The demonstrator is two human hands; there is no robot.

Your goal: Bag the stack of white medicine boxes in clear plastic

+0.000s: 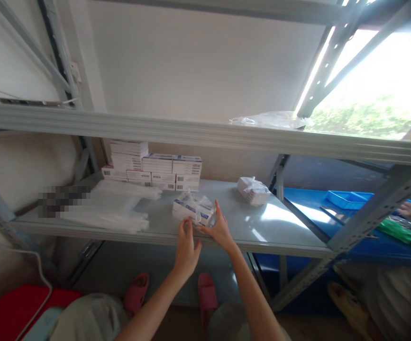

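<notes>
Centre frame: left hand (186,248) and right hand (218,229), fingers spread, steady the bagged boxes (193,210) at the shelf (262,232) edge, neither clenched.

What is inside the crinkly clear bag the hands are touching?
The clear bag holds white boxes with blue stripes. How many cannot be told; the plastic and the left hand and right hand cover part.

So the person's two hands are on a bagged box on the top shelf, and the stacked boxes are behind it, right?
Not quite. The head view shows both hands, left hand and right hand, on the bagged box on the middle shelf, not the top one. The stacked boxes are behind it.
</notes>
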